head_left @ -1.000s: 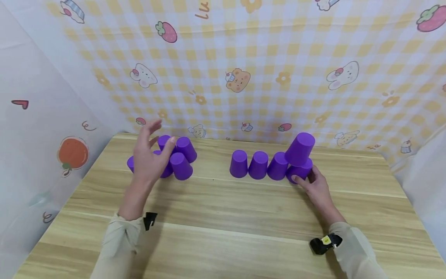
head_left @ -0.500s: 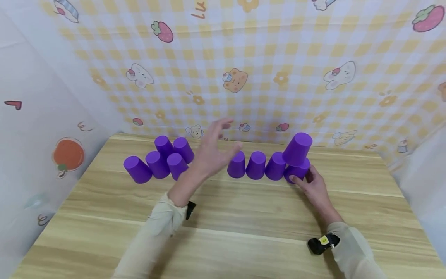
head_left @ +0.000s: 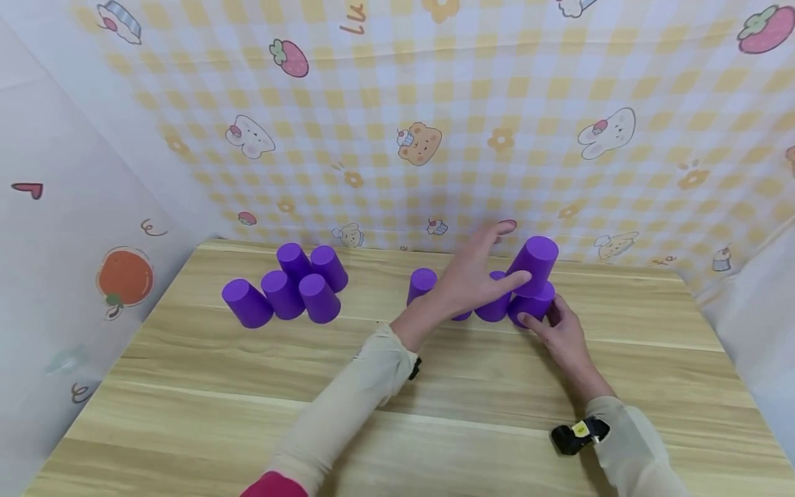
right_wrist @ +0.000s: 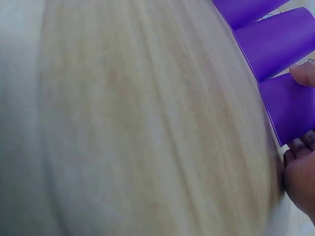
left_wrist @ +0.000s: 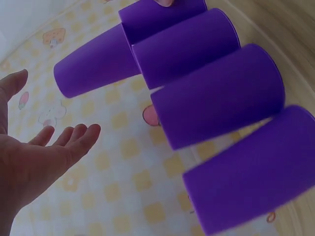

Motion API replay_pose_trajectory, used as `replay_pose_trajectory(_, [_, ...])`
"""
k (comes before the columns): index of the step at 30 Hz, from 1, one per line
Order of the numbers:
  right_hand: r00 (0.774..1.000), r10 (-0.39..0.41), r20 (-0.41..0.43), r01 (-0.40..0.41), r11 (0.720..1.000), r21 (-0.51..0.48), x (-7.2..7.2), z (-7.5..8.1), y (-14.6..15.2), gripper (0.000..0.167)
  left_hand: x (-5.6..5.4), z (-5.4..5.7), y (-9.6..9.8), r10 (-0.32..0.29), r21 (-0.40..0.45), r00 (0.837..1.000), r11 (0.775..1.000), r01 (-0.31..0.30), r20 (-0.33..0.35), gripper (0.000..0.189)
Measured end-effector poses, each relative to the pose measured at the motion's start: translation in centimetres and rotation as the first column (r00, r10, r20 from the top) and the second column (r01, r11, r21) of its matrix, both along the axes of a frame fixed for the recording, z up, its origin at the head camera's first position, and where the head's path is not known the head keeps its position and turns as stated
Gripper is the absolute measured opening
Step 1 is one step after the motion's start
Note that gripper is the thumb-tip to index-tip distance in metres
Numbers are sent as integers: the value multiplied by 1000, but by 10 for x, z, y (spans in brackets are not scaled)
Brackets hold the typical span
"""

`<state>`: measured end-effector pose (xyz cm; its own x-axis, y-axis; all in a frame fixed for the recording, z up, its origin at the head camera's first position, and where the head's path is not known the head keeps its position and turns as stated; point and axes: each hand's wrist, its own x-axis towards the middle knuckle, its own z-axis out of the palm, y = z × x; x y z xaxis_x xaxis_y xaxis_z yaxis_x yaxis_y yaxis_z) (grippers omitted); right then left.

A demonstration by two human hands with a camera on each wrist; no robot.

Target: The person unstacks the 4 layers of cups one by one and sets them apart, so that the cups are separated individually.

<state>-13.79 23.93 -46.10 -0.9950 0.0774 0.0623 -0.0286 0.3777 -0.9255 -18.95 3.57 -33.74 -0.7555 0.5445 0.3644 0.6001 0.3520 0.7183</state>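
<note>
Four-sided grouping aside, a row of upside-down purple cups stands at the right; its leftmost cup (head_left: 422, 281) shows beside my left forearm. An upper cup (left_wrist: 98, 61) rests upside down across the tops of the two rightmost cups in the row. With thumb and fingers my right hand (head_left: 564, 335) grips the rightmost bottom cup (right_wrist: 288, 105). My left hand (head_left: 468, 276), fingers spread and holding nothing, hovers by the upper cup; the left wrist view shows a gap between them. That hand hides most of the row's second cup (head_left: 461, 317).
Several more upside-down purple cups (head_left: 284, 295) stand in a cluster on the left of the wooden table (head_left: 248, 366). A yellow checked cloth (head_left: 373, 90) hangs behind the table, close to its back edge.
My left hand has moved right, from the left cluster past the row's near end to beside the upper cup. My right hand keeps its grip on the rightmost bottom cup.
</note>
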Motion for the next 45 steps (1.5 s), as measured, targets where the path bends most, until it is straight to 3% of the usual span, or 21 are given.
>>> replay_pose_trajectory(6, [1000,2,-7,-2,1000,0,-1,-3,-1,62,-3,-3,18,74,-54,996,996,-71,54,76])
replay_pose_trajectory(11, [1000,3,-12,-3,1000,3,-2,-4,-3,61,-7,-8,27,77,-48,996,996,-75,49,76])
replay_pose_trajectory(17, [1000,12,-8,-12,1000,-3,-1,-1,-4,63,-7,-9,37,95,-71,990,994,-88,103,76])
replay_pose_trajectory(32, [1000,7,16,-7,1000,-4,-1,2,-2,64,-10,-16,39,45,-2,996,999,-45,80,57])
replay_pose_trajectory(38, [1000,-2,12,2,1000,-13,-1,2,0,62,-5,-5,29,11,86,996,996,-18,88,53])
replay_pose_trajectory(45, [1000,-12,12,12,1000,-26,-1,-2,0,64,2,17,-5,-6,169,995,985,-12,104,54])
